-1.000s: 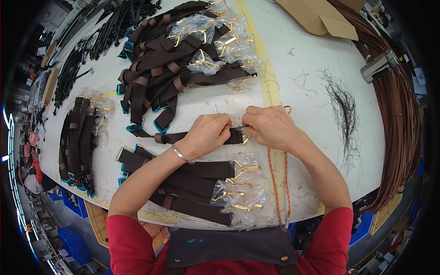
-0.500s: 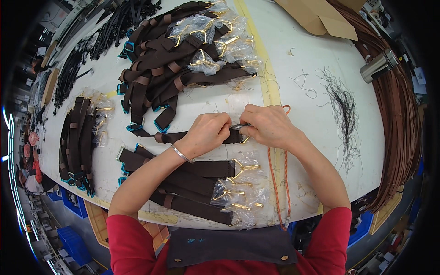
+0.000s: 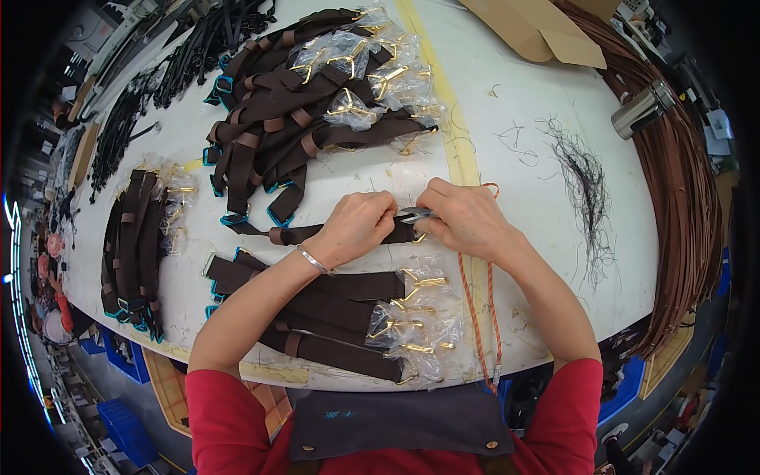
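Observation:
A dark brown webbing strap (image 3: 299, 235) lies across the table in front of me, with a gold metal fitting at its right end. My left hand (image 3: 352, 227) is closed on the strap close to that end, fingertips pinched together; any thread between them is too fine to make out. Small metal thread snips (image 3: 415, 214) are gripped in my right hand (image 3: 463, 218), their blades pointing left over the strap end, near my left fingertips. An orange cord (image 3: 469, 305) loops from beside my right hand down to the table's front edge.
Nearer me lie several finished-looking straps (image 3: 340, 352) with plastic-wrapped gold hooks. A large strap pile (image 3: 273, 103) sits beyond my hands, a smaller bundle (image 3: 136, 237) at left. Rightward are loose black threads (image 3: 584, 190), a steel cup (image 3: 643, 109), brown strips (image 3: 687, 214) and cardboard (image 3: 538, 32).
The snips' blades show more plainly between my hands and look wider apart. Both hands stay at the strap end, and the whole view has shifted slightly.

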Available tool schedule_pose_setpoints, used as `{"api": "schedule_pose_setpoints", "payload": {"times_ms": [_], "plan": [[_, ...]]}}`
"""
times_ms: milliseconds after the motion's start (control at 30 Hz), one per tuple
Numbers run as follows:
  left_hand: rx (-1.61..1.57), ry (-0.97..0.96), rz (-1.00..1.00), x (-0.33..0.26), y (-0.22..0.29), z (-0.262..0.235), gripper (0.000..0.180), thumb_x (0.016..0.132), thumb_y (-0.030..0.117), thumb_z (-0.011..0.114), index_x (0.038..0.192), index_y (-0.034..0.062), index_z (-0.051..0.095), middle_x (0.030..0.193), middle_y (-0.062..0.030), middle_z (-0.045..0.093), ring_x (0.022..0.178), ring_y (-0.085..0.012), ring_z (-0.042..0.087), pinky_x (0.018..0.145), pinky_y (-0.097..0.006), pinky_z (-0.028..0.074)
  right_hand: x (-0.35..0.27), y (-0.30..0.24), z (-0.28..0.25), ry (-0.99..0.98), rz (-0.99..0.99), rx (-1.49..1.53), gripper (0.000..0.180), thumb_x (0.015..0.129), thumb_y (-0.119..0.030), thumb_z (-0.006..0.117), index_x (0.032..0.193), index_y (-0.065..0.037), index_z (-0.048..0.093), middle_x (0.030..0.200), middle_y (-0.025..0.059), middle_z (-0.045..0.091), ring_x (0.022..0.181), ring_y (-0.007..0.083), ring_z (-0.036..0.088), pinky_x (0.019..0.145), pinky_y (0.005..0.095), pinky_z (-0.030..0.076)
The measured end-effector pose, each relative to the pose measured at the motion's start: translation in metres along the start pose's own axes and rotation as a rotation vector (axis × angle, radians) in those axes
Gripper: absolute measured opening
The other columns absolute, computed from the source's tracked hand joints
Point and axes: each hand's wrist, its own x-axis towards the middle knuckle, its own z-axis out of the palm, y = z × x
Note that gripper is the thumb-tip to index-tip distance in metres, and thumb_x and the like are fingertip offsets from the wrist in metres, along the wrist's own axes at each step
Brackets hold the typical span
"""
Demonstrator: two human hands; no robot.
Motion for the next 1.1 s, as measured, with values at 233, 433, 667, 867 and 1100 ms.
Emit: {"api": "schedule_pose_setpoints", "payload": {"times_ms": [233,433,667,867,1100], "plan": [[-0.091,-0.026,-0.053,0.002,-0.004,-0.001,0.008,0.079,0.005,0.053,0.08,-0.0029,0.056,0.064,-0.0136,0.059,0.053,-0.021,0.055,0.051,-0.032,0.042,-0.017,-0.016,0.0,0.068,0.086,0.002,0.021,0.075,-0.019,0.065,0.079,-0.001,0.055,0.079,0.0117,0.055,0.068,0.0302,0.059,0.059,0.0392,0.046],[-0.095,-0.048,-0.096,0.003,-0.001,-0.002,0.009,0.076,0.006,0.053,0.079,-0.0012,0.057,0.066,-0.0151,0.06,0.059,-0.0278,0.058,0.056,-0.036,0.045,-0.006,-0.012,0.01,0.027,0.096,-0.048,0.018,0.076,-0.019,0.064,0.083,-0.005,0.056,0.079,0.0085,0.056,0.068,0.0285,0.059,0.061,0.0384,0.045],[-0.09,-0.019,-0.049,0.001,-0.008,0.002,0.01,0.079,0.006,0.053,0.08,-0.0032,0.056,0.062,-0.0135,0.058,0.052,-0.0203,0.055,0.051,-0.032,0.042,-0.003,-0.009,0.013,0.037,0.053,-0.027,0.016,0.077,-0.019,0.064,0.082,-0.005,0.056,0.078,0.0076,0.057,0.068,0.0279,0.059,0.06,0.0384,0.045],[-0.1,-0.046,-0.087,0.002,-0.004,0.0,0.01,0.08,0.007,0.053,0.081,-0.0031,0.056,0.061,-0.0132,0.057,0.051,-0.0192,0.053,0.05,-0.031,0.041,-0.003,-0.009,0.014,0.055,0.045,-0.018,0.016,0.077,-0.019,0.064,0.079,-0.005,0.056,0.077,0.0074,0.056,0.068,0.0278,0.058,0.059,0.0383,0.045],[-0.106,-0.031,-0.071,0.002,-0.006,0.002,0.011,0.081,0.007,0.052,0.081,-0.0031,0.056,0.061,-0.0121,0.057,0.05,-0.0166,0.051,0.049,-0.03,0.039,-0.002,-0.007,0.016,0.087,0.021,-0.01,0.018,0.076,-0.018,0.064,0.074,-0.003,0.055,0.076,0.009,0.055,0.065,0.0287,0.059,0.058,0.0391,0.046]]}}
